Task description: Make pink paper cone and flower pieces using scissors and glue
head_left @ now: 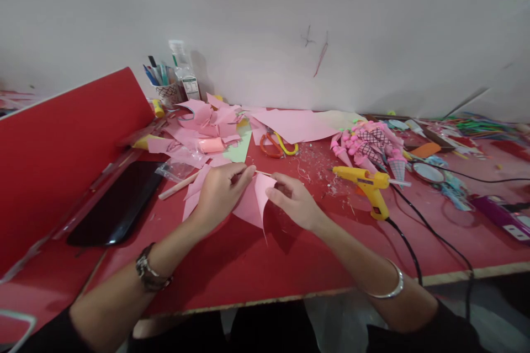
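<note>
A pink paper sheet [250, 204] is held up between my two hands above the red table, its right side curling over. My left hand [221, 187] is closed in a pinch at the sheet's upper left corner. On the other side, my right hand [296, 198] grips the curled right edge between thumb and fingers. Along the top edge, a thin pale stick [263, 173] spans the gap between my fingertips. More pink paper [194, 198] and a pale rolled tube [178, 186] lie under and beside my left hand.
A yellow glue gun [368, 182] with a black cord lies to the right, near pink cone shapes [372, 140]. Scissors [277, 146] and paper scraps [211, 121] are behind my hands. A black phone [118, 204] lies left, beside a raised red board [70, 149]. A pen cup [167, 94] stands behind.
</note>
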A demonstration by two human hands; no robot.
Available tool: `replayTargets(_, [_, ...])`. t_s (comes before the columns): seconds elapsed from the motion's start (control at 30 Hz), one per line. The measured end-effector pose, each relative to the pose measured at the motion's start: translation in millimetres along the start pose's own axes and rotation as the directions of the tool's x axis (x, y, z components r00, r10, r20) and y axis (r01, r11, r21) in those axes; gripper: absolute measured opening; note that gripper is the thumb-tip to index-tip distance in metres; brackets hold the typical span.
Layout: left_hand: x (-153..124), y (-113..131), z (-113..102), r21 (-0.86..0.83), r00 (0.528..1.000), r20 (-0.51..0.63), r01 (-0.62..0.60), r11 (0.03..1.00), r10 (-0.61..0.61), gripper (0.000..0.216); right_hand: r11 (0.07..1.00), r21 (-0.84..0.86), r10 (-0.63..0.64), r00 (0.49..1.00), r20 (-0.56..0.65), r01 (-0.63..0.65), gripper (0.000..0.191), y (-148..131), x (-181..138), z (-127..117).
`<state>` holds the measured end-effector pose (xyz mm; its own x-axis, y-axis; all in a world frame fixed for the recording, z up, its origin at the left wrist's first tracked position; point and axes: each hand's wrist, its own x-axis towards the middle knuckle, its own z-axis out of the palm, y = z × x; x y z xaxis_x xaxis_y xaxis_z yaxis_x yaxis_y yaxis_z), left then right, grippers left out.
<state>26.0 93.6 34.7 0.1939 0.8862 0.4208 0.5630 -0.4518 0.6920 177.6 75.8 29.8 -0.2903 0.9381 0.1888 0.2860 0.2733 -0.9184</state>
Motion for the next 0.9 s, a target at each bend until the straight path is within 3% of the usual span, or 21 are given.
replayTargets(0.13, [-0.8, -2.1, -2.3, 0.104, 0.999, 0.037, -0.008, 0.995, 0.004, 0.033, 0.996, -0.088, -0.002, 0.998, -0.056, -0.002, 0.016, 1.0, -1.7, 1.5])
replayTargets(0.33, [1.7, -5.8, -6.9, 0.159, 0.990, 0.143, -0.041, 0.986, 0.018, 0.034, 0.989, -0.147, -0.017, 0.979, -0.202, -0.013, 0.030, 4.1, 1.5, -6.1])
replayTargets(0.57, [2.8, -5.6, -10.0, 0.116, 0.989, 0.128, -0.082, 0.990, 0.067, 0.035, 0.974, -0.226, -0.058, 0.983, -0.172, 0.018, 0.032, 5.3, 3.3, -10.4])
replayTargets(0.77, [0.3, -7.8, -13.8, 0.137, 0.999, 0.049, 0.000, 0.991, -0.007, 0.034, 0.978, -0.210, -0.048, 0.968, -0.245, -0.004, 0.034, 6.5, 4.2, -13.4])
replayTargets(0.9, [-0.7, -8.5, -12.9, 0.121, 1.000, 0.024, -0.002, 0.993, -0.001, 0.033, 0.987, -0.161, -0.016, 0.991, -0.131, -0.005, 0.026, 6.9, 3.6, -11.0])
